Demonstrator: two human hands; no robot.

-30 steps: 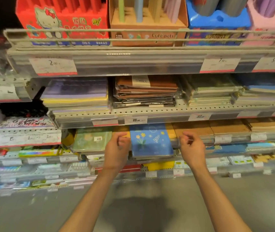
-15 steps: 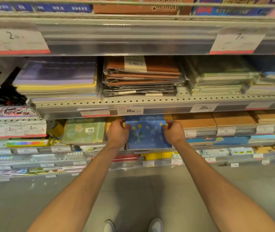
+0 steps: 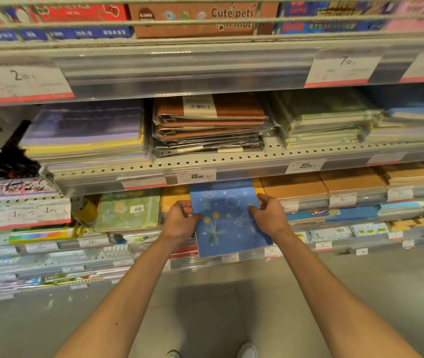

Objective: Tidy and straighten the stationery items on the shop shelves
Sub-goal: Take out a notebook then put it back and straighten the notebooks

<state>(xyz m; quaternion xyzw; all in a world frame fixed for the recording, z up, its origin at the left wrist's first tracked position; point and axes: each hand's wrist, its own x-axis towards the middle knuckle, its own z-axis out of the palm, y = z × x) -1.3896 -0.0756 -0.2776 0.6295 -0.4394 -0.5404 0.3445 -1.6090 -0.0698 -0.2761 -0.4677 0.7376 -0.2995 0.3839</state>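
Your left hand (image 3: 181,220) and right hand (image 3: 267,215) both pinch the blue notebook (image 3: 227,218) at centre frame — left fingers closed on its left edge, right fingers closed on its right edge. The notebook, printed with yellow flowers and pale firework rings, has its far end under the shelf lip carrying the 15.00 price tag (image 3: 196,176), and its near end overhangs the shelf below. Just to its left lies a green notebook (image 3: 128,213) with a barcode sticker; between the two a yellow cover (image 3: 173,198) shows behind your left hand. To the right, tan kraft pads (image 3: 293,186) sit in a row. On the shelf above, at centre, a stack of brown wrapped folders (image 3: 209,125) sits unevenly — purple and yellow pads (image 3: 84,135) lie to its left.
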